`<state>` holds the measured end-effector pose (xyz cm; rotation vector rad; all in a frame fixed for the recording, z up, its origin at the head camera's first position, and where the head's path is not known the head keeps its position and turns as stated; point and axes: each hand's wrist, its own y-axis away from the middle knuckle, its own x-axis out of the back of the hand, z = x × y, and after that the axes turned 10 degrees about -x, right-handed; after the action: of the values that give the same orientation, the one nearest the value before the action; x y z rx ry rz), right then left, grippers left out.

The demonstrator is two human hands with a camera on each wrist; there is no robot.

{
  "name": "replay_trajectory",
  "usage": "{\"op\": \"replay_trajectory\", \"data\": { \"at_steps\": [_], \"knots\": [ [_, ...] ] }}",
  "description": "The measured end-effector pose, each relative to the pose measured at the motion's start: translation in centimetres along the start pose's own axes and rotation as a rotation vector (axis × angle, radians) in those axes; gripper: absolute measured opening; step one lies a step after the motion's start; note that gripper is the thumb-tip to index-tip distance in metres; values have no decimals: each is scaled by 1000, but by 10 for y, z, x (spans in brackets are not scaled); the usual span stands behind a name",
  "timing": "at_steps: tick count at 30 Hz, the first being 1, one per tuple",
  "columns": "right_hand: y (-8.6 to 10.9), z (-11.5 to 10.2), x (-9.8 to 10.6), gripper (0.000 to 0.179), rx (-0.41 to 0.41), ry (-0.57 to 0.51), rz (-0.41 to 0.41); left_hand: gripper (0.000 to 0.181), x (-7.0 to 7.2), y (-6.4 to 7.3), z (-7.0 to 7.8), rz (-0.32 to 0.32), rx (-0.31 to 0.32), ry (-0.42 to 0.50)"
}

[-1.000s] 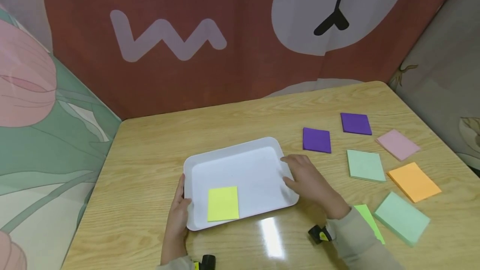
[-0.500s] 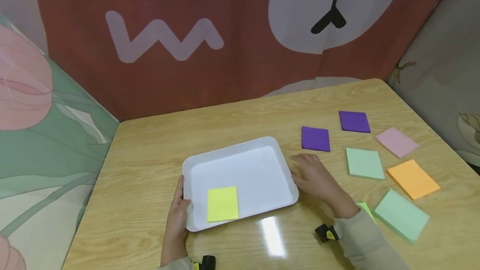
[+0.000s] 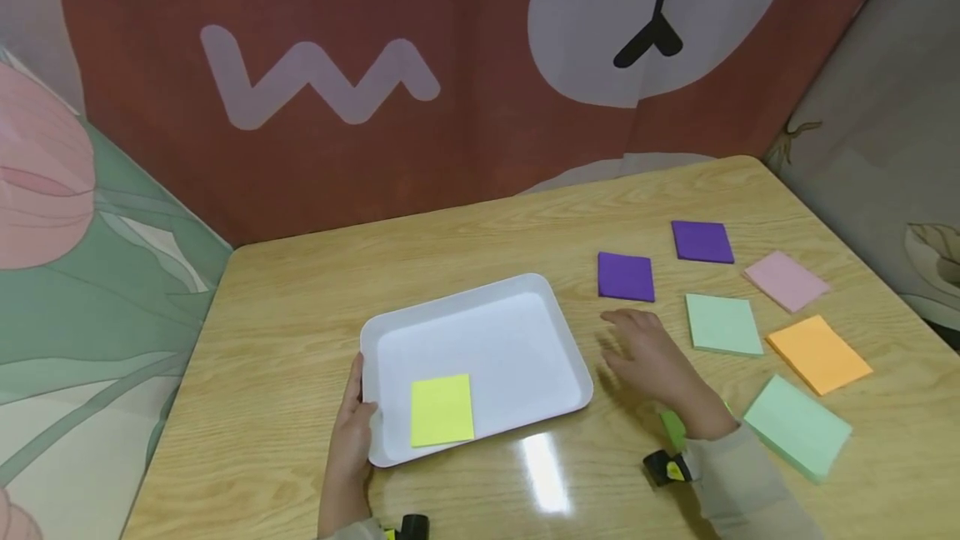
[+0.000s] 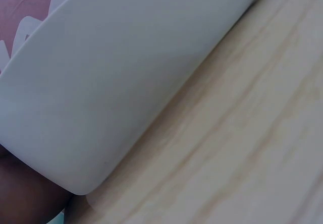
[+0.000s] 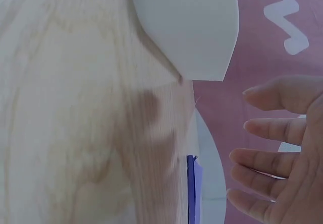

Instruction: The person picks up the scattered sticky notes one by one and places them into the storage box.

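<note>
A shallow white tray [image 3: 510,348] lies on the wooden table, a yellow sticky note pad [image 3: 441,411] inside near its front left. My left hand [image 3: 351,432] grips the tray's left end, thumb over the rim and fingers along the outside. In the left wrist view the tray's side wall [image 4: 126,72] fills much of the picture, and only a bit of the hand [image 4: 28,188] shows. Just off the tray's right end, my right hand [image 3: 648,357] hovers over the table. The right wrist view shows its fingers [image 5: 272,133] spread and nothing between them.
To the right lie two purple pads [image 3: 626,277], a pink pad [image 3: 786,281], an orange pad [image 3: 819,354], a mint pad [image 3: 723,324] and a thicker mint pad [image 3: 797,426]. My right forearm partly covers a lime green pad [image 3: 673,430]. A printed cloth [image 3: 480,132] hangs behind the table.
My right hand has come away from the tray's right rim and moved right. My left hand keeps its grip, and the tray and the yellow pad stay in place.
</note>
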<state>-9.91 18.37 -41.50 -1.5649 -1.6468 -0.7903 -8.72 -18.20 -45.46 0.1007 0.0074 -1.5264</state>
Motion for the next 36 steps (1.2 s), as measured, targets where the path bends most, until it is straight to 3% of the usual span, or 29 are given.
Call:
{"op": "replay_trajectory", "data": {
  "at_steps": [23, 36],
  "knots": [
    [29, 16, 4, 44, -93, 9, -5, 69, -1, 1, 0, -1, -1, 2],
    [45, 24, 7, 45, -98, 43, 14, 68, -2, 1, 0, 15, 7, -11]
  ]
}}
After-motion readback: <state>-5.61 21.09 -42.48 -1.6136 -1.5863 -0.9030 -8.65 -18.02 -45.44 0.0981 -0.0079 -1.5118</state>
